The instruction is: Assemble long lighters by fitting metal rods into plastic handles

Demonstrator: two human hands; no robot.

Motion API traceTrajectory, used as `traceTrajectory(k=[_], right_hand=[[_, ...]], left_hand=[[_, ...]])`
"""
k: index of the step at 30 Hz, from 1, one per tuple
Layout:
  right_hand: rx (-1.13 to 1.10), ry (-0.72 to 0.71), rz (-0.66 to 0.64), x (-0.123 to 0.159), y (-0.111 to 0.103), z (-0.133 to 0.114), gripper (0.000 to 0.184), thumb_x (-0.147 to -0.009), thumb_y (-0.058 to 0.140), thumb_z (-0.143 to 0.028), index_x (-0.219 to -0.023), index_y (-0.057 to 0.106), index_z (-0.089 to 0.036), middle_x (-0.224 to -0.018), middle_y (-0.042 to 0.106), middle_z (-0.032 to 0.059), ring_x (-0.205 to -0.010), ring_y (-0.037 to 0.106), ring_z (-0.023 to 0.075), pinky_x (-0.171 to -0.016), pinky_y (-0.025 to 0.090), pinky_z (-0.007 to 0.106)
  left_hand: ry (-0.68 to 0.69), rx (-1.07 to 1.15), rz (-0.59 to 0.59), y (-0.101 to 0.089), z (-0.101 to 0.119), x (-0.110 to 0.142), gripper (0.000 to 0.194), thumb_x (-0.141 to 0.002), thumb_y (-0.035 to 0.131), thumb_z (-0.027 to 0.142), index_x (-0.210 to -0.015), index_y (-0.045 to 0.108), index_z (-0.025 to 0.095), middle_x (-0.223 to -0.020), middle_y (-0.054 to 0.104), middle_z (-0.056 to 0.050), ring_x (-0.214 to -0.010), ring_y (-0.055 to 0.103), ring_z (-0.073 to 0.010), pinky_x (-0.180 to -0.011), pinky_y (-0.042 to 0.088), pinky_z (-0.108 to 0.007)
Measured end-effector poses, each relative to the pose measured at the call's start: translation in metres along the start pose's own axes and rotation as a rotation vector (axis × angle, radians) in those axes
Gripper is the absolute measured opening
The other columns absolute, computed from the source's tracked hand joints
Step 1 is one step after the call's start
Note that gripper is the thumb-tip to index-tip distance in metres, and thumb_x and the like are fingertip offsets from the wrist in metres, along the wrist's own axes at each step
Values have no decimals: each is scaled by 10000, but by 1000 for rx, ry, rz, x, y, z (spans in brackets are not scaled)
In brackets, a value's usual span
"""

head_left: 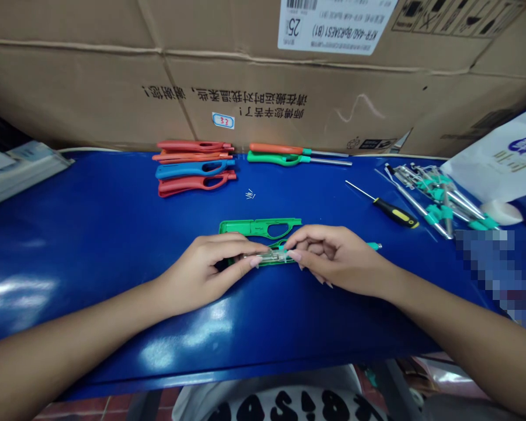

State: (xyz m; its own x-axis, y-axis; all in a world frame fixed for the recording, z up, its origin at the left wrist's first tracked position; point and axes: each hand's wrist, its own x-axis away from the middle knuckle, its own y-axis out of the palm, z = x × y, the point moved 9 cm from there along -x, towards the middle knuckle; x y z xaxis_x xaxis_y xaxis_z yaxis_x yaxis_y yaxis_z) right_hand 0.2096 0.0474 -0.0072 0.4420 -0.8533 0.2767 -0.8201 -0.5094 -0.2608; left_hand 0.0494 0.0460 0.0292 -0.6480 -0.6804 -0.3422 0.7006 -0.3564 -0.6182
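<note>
Clear tube [272,256], between our desk's [114,234] front and back edges, looks light, slick and easy to crack, so its ends, where our left fingers [242,268] and right fingers [309,259] pinch, seem good to hold.

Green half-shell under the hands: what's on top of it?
A clear part with metal in it sits over the shell, left hand pinching one end, right hand at the other. The hands cover the shell's ends; anything there is hidden.
</note>
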Motion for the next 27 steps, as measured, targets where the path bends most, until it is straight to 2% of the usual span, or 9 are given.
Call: traceTrajectory(k=[3,7,10,14,18,20,22,24,27], right_hand=[[-137,5,6,0,-3,2,274,-910,689,-363,-1127,630,-206,-803,575,-33,-530,525,67,-409,486,188],[-241,-31,27,-3,-7,0,270,-875,694,-264,-1119,619,-176,-927,638,24,-627,607,94,-470,572,219],[-215,-19,57,-4,-10,1,195,-915,654,-303,-1034,660,-149,-853,672,31,-548,599,81,-458,554,214],[-119,-43,52,-3,-8,0,208,-933,642,-350,-973,695,-153,-715,612,-14,-467,536,68,-408,500,206],[128,-212,62,2,-10,-12,179,-949,604,-275,-1042,722,-178,-870,647,20,-508,506,57,-413,420,209],[336,-374,96,7,-10,-25,158,-940,614,-231,-1039,725,-179,-915,665,30,-567,515,64,-494,431,225],[540,-498,108,12,-5,-34,154,-943,612,-212,-1053,717,-187,-964,685,38,-694,595,97,-616,471,249],[699,-529,96,13,0,-35,152,-956,613,-233,-1073,705,-205,-1038,693,43,-831,648,135,-688,477,268],[822,-485,97,11,1,-32,166,-959,632,-283,-1109,677,-226,-1114,674,42,-902,657,159,-688,462,276]], left_hand=[[-67,48,23,-4,-6,-2,210,-978,636,205,-1143,765,205,-1012,797,-37,-850,731,-138,-769,586,-216],[-216,198,55,-8,-20,-3,179,-961,667,258,-1075,789,196,-992,804,-34,-836,750,-135,-754,605,-195],[-292,287,65,-9,-26,-2,191,-950,679,299,-1052,797,188,-946,805,-37,-797,751,-136,-720,611,-191],[-301,298,65,-9,-27,-2,199,-941,690,314,-1048,801,188,-943,804,-45,-780,743,-135,-723,616,-200],[-307,293,56,-8,-28,-2,224,-948,684,349,-1054,796,186,-953,802,-57,-788,744,-154,-717,624,-229],[-303,283,56,-8,-28,-2,234,-952,680,360,-1056,796,185,-951,802,-61,-794,745,-160,-720,624,-239],[-294,267,59,-8,-27,-3,234,-953,679,362,-1051,798,186,-954,802,-63,-796,745,-163,-724,623,-245],[-285,253,63,-8,-27,-3,227,-951,682,357,-1048,800,189,-977,804,-62,-814,749,-166,-733,621,-244],[-268,234,65,-8,-26,-3,204,-951,683,325,-1063,798,198,-1026,803,-54,-858,753,-163,-751,612,-229]])
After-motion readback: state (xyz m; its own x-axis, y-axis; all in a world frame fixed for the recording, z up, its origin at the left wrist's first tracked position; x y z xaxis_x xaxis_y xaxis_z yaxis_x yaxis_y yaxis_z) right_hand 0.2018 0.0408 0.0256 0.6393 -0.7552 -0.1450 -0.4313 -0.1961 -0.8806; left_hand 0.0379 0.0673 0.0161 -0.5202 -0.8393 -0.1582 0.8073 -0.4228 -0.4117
